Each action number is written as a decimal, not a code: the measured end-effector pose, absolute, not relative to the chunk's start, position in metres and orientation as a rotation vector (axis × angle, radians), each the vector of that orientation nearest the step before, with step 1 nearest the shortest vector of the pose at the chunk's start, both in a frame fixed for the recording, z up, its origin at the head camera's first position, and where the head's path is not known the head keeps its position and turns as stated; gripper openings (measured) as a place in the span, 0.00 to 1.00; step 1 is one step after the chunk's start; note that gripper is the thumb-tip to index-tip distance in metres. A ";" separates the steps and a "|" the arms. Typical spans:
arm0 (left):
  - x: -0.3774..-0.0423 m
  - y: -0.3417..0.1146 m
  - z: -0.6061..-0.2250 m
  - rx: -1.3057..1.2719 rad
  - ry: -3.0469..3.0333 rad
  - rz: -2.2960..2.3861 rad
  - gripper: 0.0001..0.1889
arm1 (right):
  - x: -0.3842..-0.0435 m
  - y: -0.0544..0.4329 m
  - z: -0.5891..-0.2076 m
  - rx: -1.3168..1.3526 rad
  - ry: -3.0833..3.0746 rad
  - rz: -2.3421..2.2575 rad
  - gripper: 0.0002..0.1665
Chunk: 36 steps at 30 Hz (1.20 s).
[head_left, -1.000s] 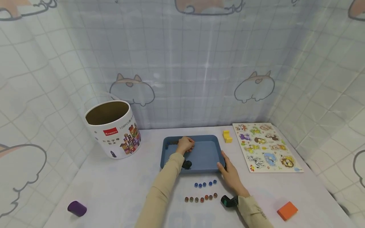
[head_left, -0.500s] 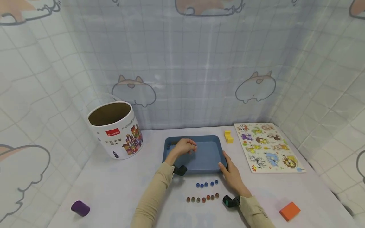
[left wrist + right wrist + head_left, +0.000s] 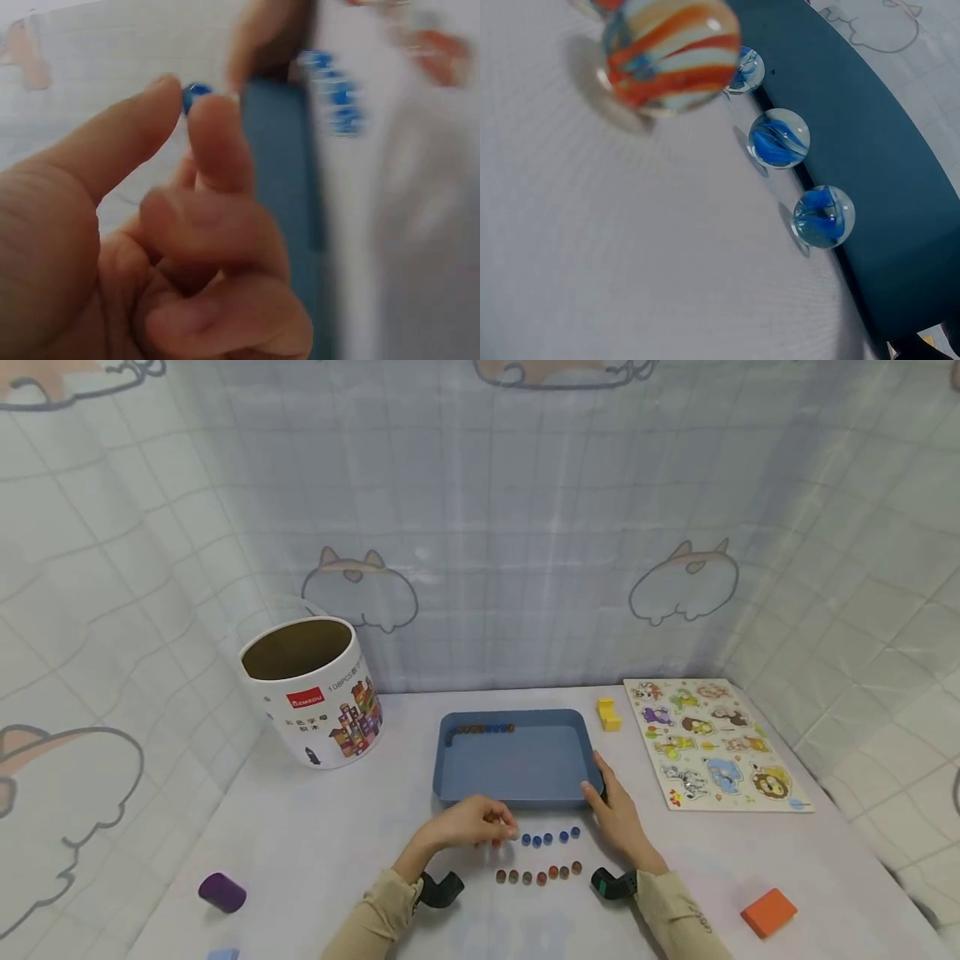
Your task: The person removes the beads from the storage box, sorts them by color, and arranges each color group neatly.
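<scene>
My left hand (image 3: 472,822) is just in front of the blue tray (image 3: 517,770), at the left end of a row of blue marbles (image 3: 547,838). Its thumb and index finger pinch a blue glass marble (image 3: 196,93), plain in the left wrist view; the other fingers are curled. My right hand (image 3: 621,822) grips the tray's near right corner, thumb at the rim and fingers along the outer side. Inside the tray, brown and blue marbles (image 3: 483,728) line the back left edge. Orange-striped marbles (image 3: 542,877) form a second row nearer me.
A white bucket (image 3: 322,710) stands at back left. Right of the tray are a yellow block (image 3: 608,715) and an animal puzzle board (image 3: 716,747). An orange block (image 3: 768,912) lies front right, a purple cylinder (image 3: 222,892) front left, with a light blue piece (image 3: 223,954) below it.
My left hand has come out of the tray toward me, down to the blue marble row, uncovering the marbles along the tray's back edge. The right hand stays on the tray.
</scene>
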State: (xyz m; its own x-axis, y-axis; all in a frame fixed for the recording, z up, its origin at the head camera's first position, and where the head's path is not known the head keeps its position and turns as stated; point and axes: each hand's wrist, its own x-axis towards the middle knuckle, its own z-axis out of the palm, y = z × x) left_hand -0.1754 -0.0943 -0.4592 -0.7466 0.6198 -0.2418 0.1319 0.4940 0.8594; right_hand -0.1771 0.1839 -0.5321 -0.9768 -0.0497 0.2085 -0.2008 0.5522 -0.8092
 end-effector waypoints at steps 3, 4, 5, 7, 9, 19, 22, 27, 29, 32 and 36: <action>-0.171 -0.094 -0.471 0.596 2.238 1.158 0.05 | -0.179 0.185 -0.531 0.215 -2.620 1.399 0.38; -0.171 -0.094 -0.474 0.588 2.251 1.151 0.05 | -0.179 0.186 -0.531 0.219 -2.623 1.399 0.38; -0.171 -0.094 -0.477 0.580 2.266 1.145 0.04 | -0.179 0.186 -0.531 0.220 -2.623 1.403 0.38; -0.172 -0.093 -0.483 0.581 2.290 1.145 0.04 | -0.178 0.186 -0.531 0.222 -2.622 1.420 0.38; -0.172 -0.091 -0.487 0.588 2.307 1.160 0.03 | -0.178 0.186 -0.531 0.225 -2.618 1.431 0.38; -0.168 -0.081 -0.478 0.600 2.392 1.165 0.07 | -0.179 0.187 -0.532 0.228 -2.609 1.432 0.38; -0.173 -0.083 -0.464 0.600 2.340 1.177 0.09 | -0.178 0.187 -0.531 0.222 -2.606 1.427 0.38; -0.200 -0.086 -0.436 0.577 2.300 1.276 0.16 | -0.180 0.188 -0.529 0.212 -2.605 1.388 0.37; -0.217 -0.087 -0.432 0.526 2.322 1.330 0.17 | -0.180 0.188 -0.529 0.214 -2.602 1.375 0.37; -0.244 -0.086 -0.436 0.417 2.389 1.391 0.16 | -0.180 0.187 -0.530 0.218 -2.598 1.373 0.37; -0.275 -0.083 -0.454 0.218 2.450 1.448 0.15 | -0.178 0.185 -0.535 0.212 -2.612 1.407 0.37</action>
